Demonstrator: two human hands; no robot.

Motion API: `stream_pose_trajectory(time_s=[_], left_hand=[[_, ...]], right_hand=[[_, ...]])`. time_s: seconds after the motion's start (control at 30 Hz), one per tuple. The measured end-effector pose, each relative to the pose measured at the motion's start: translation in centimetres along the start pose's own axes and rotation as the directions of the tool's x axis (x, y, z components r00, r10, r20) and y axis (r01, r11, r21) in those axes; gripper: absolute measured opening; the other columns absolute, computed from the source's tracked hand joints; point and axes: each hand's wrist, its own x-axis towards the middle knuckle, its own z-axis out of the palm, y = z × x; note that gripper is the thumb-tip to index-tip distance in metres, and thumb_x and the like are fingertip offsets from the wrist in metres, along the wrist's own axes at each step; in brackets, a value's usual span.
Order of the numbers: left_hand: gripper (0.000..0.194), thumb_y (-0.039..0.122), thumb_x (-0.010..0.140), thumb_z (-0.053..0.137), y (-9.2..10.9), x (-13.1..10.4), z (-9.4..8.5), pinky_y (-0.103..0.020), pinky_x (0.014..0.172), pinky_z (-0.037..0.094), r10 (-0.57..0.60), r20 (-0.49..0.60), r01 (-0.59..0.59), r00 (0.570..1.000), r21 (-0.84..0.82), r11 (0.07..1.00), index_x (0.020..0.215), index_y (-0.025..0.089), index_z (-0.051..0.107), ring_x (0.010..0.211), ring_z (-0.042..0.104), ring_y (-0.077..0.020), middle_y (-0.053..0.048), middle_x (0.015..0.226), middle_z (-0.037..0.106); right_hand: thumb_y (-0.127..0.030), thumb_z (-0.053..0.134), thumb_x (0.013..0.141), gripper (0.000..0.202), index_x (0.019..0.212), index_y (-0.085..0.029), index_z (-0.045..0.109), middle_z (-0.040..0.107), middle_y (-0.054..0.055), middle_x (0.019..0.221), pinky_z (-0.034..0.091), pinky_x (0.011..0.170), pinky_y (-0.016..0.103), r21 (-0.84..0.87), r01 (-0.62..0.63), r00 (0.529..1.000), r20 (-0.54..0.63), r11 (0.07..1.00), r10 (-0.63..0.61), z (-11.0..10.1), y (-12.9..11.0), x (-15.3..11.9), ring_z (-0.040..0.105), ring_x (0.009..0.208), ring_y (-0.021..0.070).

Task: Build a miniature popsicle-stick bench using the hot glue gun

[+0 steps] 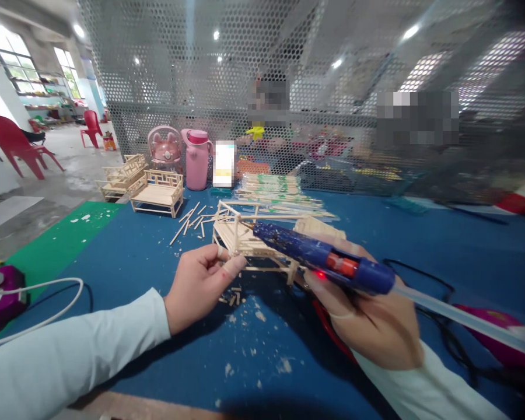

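A small chair-like bench frame of thin wooden sticks (266, 263) sits at the middle of the table. My left hand (203, 286) pinches its near left corner between thumb and fingers. In my right hand (380, 329) is a blue hot glue gun (304, 248), its red light lit and its nozzle touching or very near the top of the corner post. A long translucent glue stick (459, 315) runs out of its back end. Beneath my right hand shows a red-handled tool (332, 329), partly hidden; whether that hand also grips it I cannot tell.
Two finished-looking small stick benches (157, 192) stand back left, near a pink flask (196, 160) and a phone (224, 163). Loose sticks (188, 221) and bundled sticks (271, 189) lie behind the frame. A perforated metal screen (179, 70) borders the table; black cables (450, 344) lie right.
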Motion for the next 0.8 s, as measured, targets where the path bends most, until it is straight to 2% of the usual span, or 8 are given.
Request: stream_pose_trajectory(time_s=[0.2,0.4,0.57,0.7,0.8], left_hand=[[0.033,0.042,0.078,0.059,-0.1,0.0,-0.1,-0.020,0.046,0.024,0.010,0.006,-0.010,1.000,0.002,1.000,0.059,0.016,0.053,0.048,0.026,-0.0068,0.006,0.049,0.033],[0.033,0.043,0.078,0.059,-0.2,0.0,0.0,-0.020,0.045,0.023,0.007,0.008,-0.007,1.000,-0.003,1.000,0.060,0.016,0.054,0.048,0.026,-0.0070,0.006,0.049,0.032],[0.032,0.042,0.078,0.059,-0.1,0.0,-0.1,-0.021,0.046,0.024,0.015,0.009,-0.015,1.000,0.003,1.000,0.060,0.016,0.054,0.048,0.027,-0.0071,0.006,0.049,0.033],[0.032,0.042,0.079,0.058,-0.1,0.1,-0.3,-0.021,0.047,0.024,0.019,0.015,-0.019,1.000,0.000,1.000,0.061,0.016,0.052,0.049,0.026,-0.0073,0.007,0.050,0.032],[0.031,0.041,0.079,0.058,-0.3,0.2,-0.3,-0.021,0.048,0.025,0.027,0.024,-0.027,0.999,-0.002,1.000,0.062,0.016,0.053,0.050,0.027,-0.0076,0.006,0.051,0.033]], right_hand=[[-0.027,0.058,0.084,0.041,0.123,-0.037,0.053,0.070,-0.002,0.105,0.056,0.077,0.032,0.021,-0.052,0.998,-0.044,0.998,0.053,-0.2,-0.4,0.0,0.068,0.094,0.0226],[-0.029,0.058,0.084,0.034,0.118,-0.033,0.055,0.071,0.000,0.106,0.057,0.078,0.030,-0.026,-0.001,1.000,-0.021,1.000,0.000,-0.1,-0.3,0.1,0.069,0.095,0.0221],[-0.028,0.059,0.083,0.041,0.123,-0.035,0.053,0.071,0.001,0.103,0.057,0.073,0.029,0.013,0.001,0.999,-0.039,1.000,0.000,-0.2,-0.2,-0.4,0.070,0.089,0.0212],[-0.023,0.063,0.077,0.042,0.118,-0.031,0.058,0.069,0.004,0.104,0.054,0.081,0.035,0.110,-0.051,0.978,-0.196,0.993,0.072,0.1,0.8,-0.3,0.068,0.091,0.0236],[-0.030,0.061,0.078,0.033,0.111,-0.021,0.061,0.068,0.009,0.101,0.049,0.089,0.043,0.075,-0.186,0.929,-0.312,0.980,0.200,0.0,3.0,0.6,0.065,0.094,0.0265]])
